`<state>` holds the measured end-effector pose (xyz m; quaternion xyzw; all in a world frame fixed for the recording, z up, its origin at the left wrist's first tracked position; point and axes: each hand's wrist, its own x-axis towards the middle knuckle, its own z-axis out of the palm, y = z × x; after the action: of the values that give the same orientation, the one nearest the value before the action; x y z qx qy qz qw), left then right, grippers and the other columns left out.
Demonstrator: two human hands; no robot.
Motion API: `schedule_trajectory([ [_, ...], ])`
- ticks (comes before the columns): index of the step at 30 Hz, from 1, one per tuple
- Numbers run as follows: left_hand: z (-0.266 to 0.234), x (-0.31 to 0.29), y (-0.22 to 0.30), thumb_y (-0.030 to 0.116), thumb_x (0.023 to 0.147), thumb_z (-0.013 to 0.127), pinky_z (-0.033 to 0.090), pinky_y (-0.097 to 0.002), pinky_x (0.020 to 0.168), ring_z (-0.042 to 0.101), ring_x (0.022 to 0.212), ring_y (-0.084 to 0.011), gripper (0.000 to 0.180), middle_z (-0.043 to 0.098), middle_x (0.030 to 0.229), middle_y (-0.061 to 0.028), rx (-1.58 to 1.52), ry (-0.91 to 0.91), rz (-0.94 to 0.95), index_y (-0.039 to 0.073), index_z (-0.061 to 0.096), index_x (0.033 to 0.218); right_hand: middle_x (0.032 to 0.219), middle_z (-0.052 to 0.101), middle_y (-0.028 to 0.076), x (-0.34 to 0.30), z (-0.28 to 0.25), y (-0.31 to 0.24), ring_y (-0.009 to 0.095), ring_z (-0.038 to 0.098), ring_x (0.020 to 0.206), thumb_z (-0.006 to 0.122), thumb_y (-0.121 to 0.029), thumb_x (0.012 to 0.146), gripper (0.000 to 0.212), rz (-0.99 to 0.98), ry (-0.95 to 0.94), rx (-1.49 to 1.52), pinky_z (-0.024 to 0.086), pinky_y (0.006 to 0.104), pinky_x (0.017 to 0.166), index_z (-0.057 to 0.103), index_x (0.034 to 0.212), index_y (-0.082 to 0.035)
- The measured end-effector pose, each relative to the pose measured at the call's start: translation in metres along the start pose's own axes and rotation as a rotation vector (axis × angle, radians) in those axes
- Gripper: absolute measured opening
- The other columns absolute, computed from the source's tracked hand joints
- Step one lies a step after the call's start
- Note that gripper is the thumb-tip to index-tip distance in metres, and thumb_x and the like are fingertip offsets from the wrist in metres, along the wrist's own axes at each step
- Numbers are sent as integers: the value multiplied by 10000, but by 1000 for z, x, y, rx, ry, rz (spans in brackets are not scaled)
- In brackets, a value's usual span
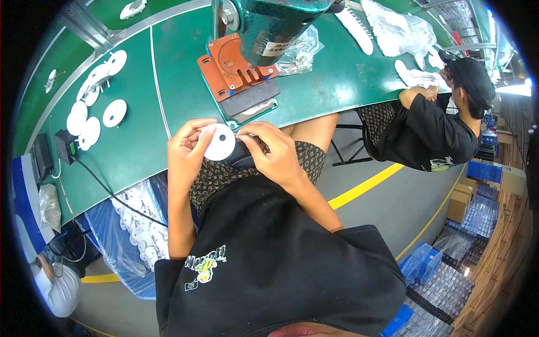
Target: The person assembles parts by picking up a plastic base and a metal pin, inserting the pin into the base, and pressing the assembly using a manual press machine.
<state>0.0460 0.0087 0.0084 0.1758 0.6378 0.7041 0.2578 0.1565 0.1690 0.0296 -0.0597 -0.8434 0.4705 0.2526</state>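
Observation:
My left hand [190, 147] grips a white round disc [222, 150] by its left edge, thumb on its face. The disc has one dark round hole and is tilted up in front of my lap. Close to the disc's right edge, my right hand [274, 151] is closed in a pinch; whatever is between its fingertips is too small to name. Just beyond my hands stands a green bench press [275, 28] with an orange fixture [227, 64] on a dark block [250, 100].
Several white discs [115, 113] with short stems lie on the green table [185, 84] at the left. Below them, a blue-lined bin [120, 247] holds many white parts. A black cable [106, 188] hangs off the edge. At the right sits a co-worker [435, 123], near a plastic bag [398, 31].

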Motion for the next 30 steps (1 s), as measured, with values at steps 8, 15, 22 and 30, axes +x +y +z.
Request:
schedule_trajectory([
  [8,-1,-1,0,56,941,624,442,-156,535,633,748,-37,204,707,907,-51,43,2,-26,-13,655,1130,926,671,159,0,4,2,342,651,869,644,-9,854,125,-5,-19,-69,522,399,772,626,977,4],
  [15,-1,1,7,72,938,640,487,-190,650,636,803,-60,194,713,924,-62,99,22,-13,-19,685,1103,845,636,143,14,6,-24,305,629,814,638,-14,746,291,-172,-243,-423,511,400,718,570,1029,-1],
  [22,-23,18,33,169,914,660,499,-320,832,647,911,-218,272,684,1066,-121,694,245,39,5,678,1130,598,601,70,22,20,-15,235,612,511,733,-213,864,347,-200,-96,-289,470,345,485,569,1102,-22],
  [30,-11,7,13,184,820,763,410,-428,1009,542,1173,-318,453,597,1237,-158,1093,340,431,28,608,1216,582,578,61,-37,-25,33,115,552,471,673,-74,893,170,308,142,-5,422,276,468,647,1060,-58],
])
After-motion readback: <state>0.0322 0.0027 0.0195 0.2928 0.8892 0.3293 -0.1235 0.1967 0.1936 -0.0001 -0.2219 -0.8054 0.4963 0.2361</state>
